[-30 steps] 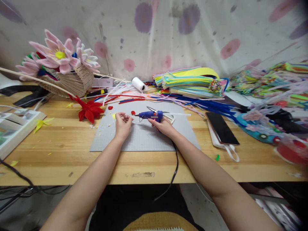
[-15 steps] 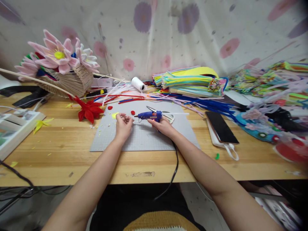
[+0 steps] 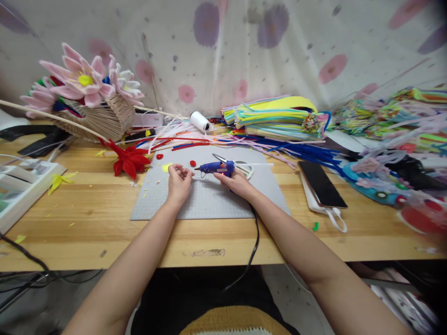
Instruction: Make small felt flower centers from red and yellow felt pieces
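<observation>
My right hand (image 3: pixel 238 183) is closed around the grip of a blue hot glue gun (image 3: pixel 217 168), a clear glue stick (image 3: pixel 256 164) jutting from its back. The gun's nozzle points left, close to the fingertips of my left hand (image 3: pixel 179 183). Those fingers are pinched together; whatever they hold is too small to make out. A yellow piece (image 3: pixel 166 167) lies just behind the left hand, and a red round piece (image 3: pixel 193 164) is near the nozzle. Behind the gun are scissors (image 3: pixel 246 171), partly hidden, on the grey cutting mat (image 3: pixel 216 204).
A red pipe-cleaner flower (image 3: pixel 129 160) lies left of the mat. Behind it stands a woven basket (image 3: pixel 104 116) with pink flowers. Bundled pipe cleaners (image 3: pixel 275 118) and a white thread spool (image 3: pixel 199 121) line the back. A phone (image 3: pixel 321 184) sits at right. The gun's black cord (image 3: pixel 257 237) crosses the table edge.
</observation>
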The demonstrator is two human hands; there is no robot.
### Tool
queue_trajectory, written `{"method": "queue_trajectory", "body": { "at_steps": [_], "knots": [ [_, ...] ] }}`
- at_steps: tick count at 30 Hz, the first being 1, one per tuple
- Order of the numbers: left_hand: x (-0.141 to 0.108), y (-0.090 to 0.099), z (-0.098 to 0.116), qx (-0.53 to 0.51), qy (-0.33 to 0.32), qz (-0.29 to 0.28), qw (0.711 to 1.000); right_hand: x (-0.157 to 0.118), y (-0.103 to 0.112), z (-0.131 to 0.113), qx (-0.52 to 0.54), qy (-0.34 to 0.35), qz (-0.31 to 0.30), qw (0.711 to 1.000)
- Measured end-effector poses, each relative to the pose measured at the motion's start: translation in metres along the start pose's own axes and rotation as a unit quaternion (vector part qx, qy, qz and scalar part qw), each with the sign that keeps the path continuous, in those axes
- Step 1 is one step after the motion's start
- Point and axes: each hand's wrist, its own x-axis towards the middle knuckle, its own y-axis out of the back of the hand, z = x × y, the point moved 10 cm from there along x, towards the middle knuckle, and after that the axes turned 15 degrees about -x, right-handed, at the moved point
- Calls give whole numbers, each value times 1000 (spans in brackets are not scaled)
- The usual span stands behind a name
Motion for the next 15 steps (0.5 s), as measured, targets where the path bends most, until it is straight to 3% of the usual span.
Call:
{"method": "queue_trajectory", "body": {
  "at_steps": [15],
  "knots": [
    [1,3,-4,-29,9,8,1000,0,6,-1,-9,0,9,1000]
  ]
}}
